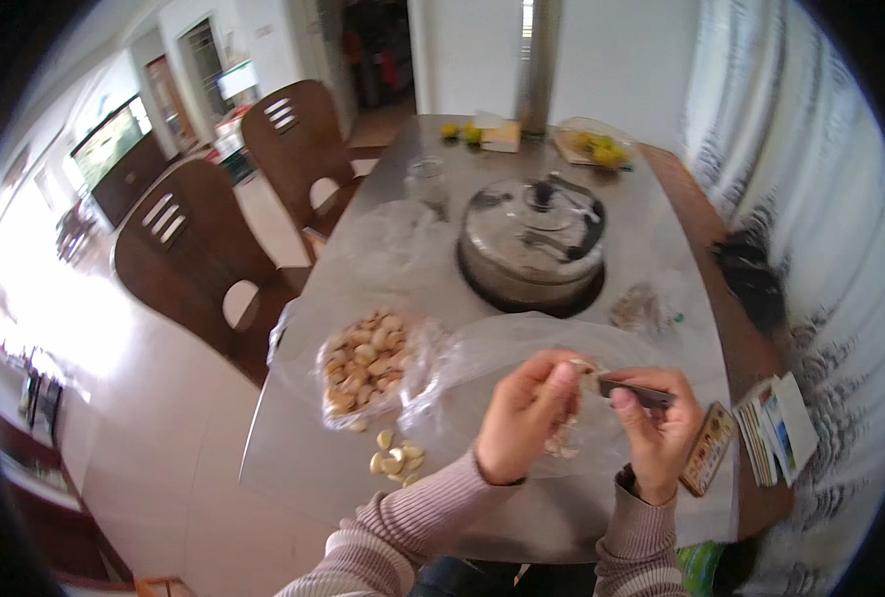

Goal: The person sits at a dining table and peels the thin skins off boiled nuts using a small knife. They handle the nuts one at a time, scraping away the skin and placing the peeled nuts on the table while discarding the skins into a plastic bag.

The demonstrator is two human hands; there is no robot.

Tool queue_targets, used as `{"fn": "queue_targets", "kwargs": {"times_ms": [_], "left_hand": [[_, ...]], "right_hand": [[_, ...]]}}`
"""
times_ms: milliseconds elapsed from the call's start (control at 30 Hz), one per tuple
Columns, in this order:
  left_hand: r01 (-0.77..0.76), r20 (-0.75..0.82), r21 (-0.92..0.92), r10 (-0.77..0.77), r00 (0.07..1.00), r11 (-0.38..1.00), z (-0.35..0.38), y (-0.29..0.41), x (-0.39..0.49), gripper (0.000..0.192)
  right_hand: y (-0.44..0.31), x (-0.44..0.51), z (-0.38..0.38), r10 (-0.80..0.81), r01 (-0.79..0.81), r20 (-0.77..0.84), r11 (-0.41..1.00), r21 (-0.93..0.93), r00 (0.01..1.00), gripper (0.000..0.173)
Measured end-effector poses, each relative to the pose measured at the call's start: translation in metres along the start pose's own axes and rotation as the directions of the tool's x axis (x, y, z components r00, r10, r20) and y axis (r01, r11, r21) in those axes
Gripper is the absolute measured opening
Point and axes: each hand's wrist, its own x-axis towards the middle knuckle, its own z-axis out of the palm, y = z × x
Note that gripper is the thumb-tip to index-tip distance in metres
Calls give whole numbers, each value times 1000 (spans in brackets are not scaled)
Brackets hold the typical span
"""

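Note:
My left hand (528, 414) pinches a small pale piece, probably a garlic clove (586, 366), mostly covered by the fingers. Close beside it, my right hand (659, 425) grips a small dark flat blade (636, 391), its tip pointing at the left fingertips. Both hands are above a clear plastic bag (480, 373) spread on the table, where scraps of garlic skin (562, 442) lie below the fingers. To the left, an open plastic bag holds many unpeeled garlic cloves (368, 358). Several peeled cloves (394, 460) sit in a loose group nearer me.
A lidded metal pan (533, 246) stands mid-table, with a glass jar (427, 183) and crumpled plastic (390, 239) to its left. Fruit in a bowl (595, 145) is at the far end. A patterned phone case (708, 449) and booklets (775, 429) lie right. Wooden chairs (189, 254) line the left.

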Motion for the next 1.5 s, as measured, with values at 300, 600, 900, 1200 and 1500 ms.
{"fn": "queue_targets", "kwargs": {"times_ms": [300, 600, 900, 1200, 1500], "left_hand": [[204, 45, -189, -199, 979, 960, 5, 0, 1, 35], [125, 1, -16, -125, 992, 992, 2, 4, 0, 35], [62, -95, -100, -71, 993, 993, 12, -3, -1, 32], [-53, -112, 28, 56, 992, 998, 10, -6, -3, 29], [-47, -54, 161, 56, 997, 986, 0, 0, -1, 27]], "right_hand": [[2, -1, -8, -167, 167, 111, 986, 16, 980, 13], [-4, 3, -8, -265, 288, 172, 949, -126, 949, 19], [1, 0, -1, -351, 359, 79, 920, -159, 933, 19], [0, -1, 6, -403, 414, 93, 891, -188, 910, 19], [5, -2, 4, -498, 510, 112, 826, -240, 860, 19]]}}
